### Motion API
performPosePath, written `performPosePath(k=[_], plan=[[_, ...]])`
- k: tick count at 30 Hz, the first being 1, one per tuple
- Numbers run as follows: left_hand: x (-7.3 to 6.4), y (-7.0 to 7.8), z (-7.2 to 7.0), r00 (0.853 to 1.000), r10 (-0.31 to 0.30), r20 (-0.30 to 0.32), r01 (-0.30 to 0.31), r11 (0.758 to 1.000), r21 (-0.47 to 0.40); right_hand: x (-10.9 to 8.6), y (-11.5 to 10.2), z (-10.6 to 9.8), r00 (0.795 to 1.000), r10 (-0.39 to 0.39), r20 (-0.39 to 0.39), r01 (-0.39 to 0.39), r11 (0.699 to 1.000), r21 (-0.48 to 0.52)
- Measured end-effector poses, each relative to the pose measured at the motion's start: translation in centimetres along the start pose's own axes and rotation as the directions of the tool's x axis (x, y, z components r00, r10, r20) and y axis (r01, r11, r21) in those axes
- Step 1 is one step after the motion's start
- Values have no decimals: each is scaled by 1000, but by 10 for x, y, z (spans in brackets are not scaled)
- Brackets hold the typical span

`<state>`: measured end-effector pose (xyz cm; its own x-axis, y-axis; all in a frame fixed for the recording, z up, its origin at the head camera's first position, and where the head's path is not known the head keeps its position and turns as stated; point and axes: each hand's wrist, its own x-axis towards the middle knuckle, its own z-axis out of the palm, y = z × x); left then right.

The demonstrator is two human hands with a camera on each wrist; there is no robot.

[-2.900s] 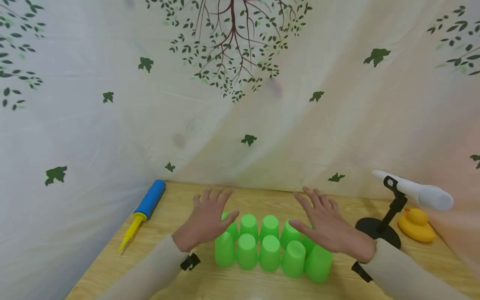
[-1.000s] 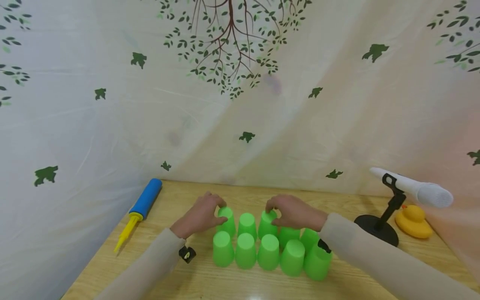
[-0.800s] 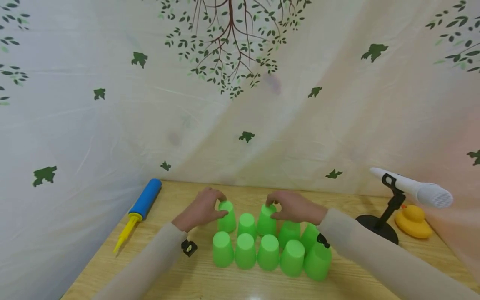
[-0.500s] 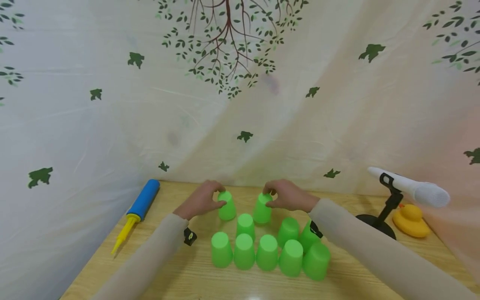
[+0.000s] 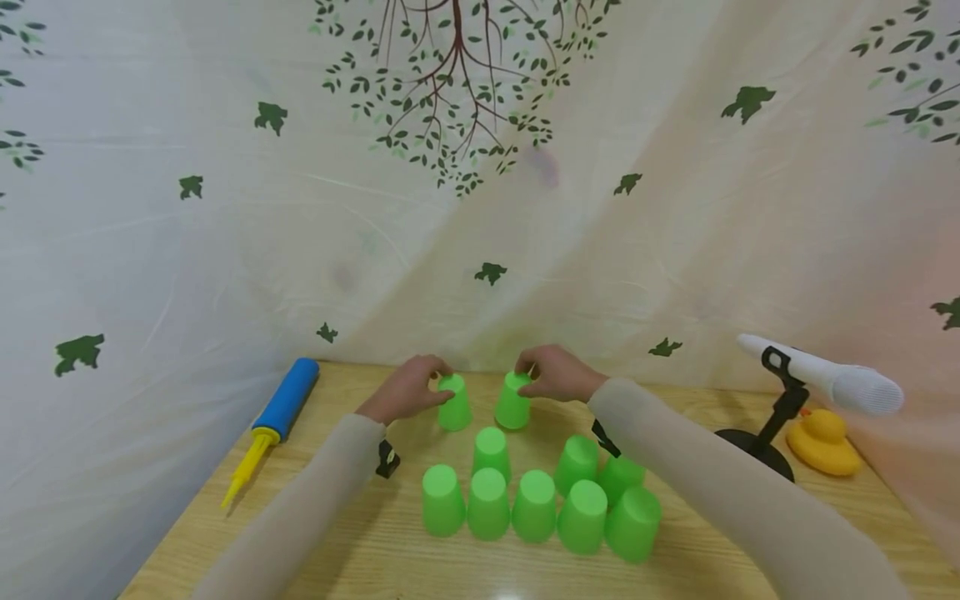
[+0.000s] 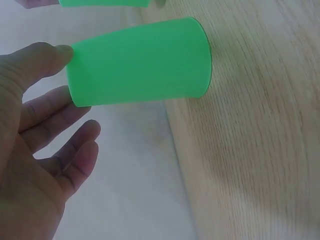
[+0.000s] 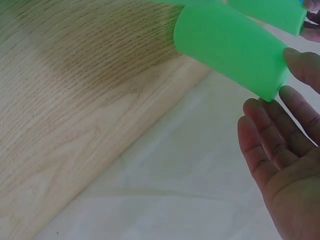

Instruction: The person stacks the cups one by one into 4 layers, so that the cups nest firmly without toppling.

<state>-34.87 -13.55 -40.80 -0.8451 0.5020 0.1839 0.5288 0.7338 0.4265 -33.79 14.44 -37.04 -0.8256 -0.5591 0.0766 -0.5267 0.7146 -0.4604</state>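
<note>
My left hand [image 5: 407, 390] pinches a green cup [image 5: 455, 408] near its closed end, which faces up; in the left wrist view the thumb and fingers sit at that end of the cup [image 6: 142, 62]. To the right, my right hand [image 5: 558, 375] pinches a second upside-down green cup [image 5: 512, 406] the same way, as the right wrist view shows with this cup [image 7: 232, 47]. Both cups are upright behind the others, a small gap between them. Nearer the body stand several more upside-down green cups, among them a back-row cup [image 5: 491, 452] and a front-row cup [image 5: 535, 508].
A blue and yellow hand pump [image 5: 288, 400] lies at the left of the wooden table [image 5: 360, 550]. At the right are a white microphone [image 5: 825, 371] on a black stand [image 5: 780, 417] and a yellow rubber duck [image 5: 822, 442]. A patterned cloth [image 5: 412, 267] hangs behind.
Both hands came down from open onto two back-row cups and moved them toward the cloth, away from the rest. The right-hand cup has also shifted left, closer to the left-hand cup.
</note>
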Motion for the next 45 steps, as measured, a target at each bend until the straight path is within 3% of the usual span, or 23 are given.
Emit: performPosePath(k=[22,30,45], plan=[[20,3,-1,1000,23,4,-23,999,29,34,-8,8,997,76,27,-75,997,-24],[26,1,2,1000,-11,12,11,999,41,43,-6,17,998,63,3,-63,997,-42],[32,0,2,998,-52,19,51,998,47,49,-9,14,997,72,35,-70,995,-72]])
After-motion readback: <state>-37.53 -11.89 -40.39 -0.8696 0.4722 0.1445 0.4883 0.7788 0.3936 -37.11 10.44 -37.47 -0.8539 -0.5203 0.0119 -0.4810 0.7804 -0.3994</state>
